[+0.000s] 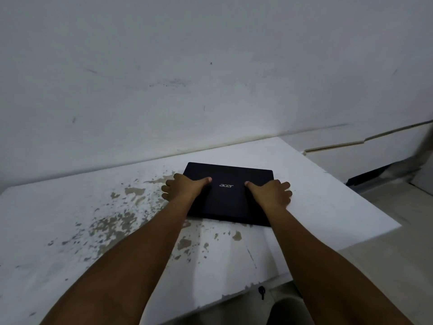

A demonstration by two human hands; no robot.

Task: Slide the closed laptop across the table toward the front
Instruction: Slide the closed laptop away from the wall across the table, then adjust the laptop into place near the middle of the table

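Laptop (228,195) closed on table (328,207); left hand (185,190), right hand (271,193) gripping sides

- Only one bit of readable text that I can find from here: "acer" in pale silvery lowercase letters, sitting on the lid of the closed black laptop (228,193).
- The logo is roughly in the middle of the lid, a bit toward the far edge, and it reads right way up from the head cam.
- It lands right between the two thumbs, left hand (185,187) on one side and right hand (271,193) on the other, neither one covering it.
- Nothing else legible for me: no stickers, numbers or labels I can make out on the laptop, and the marks on the white table (316,202) are just chipped paint, not writing.
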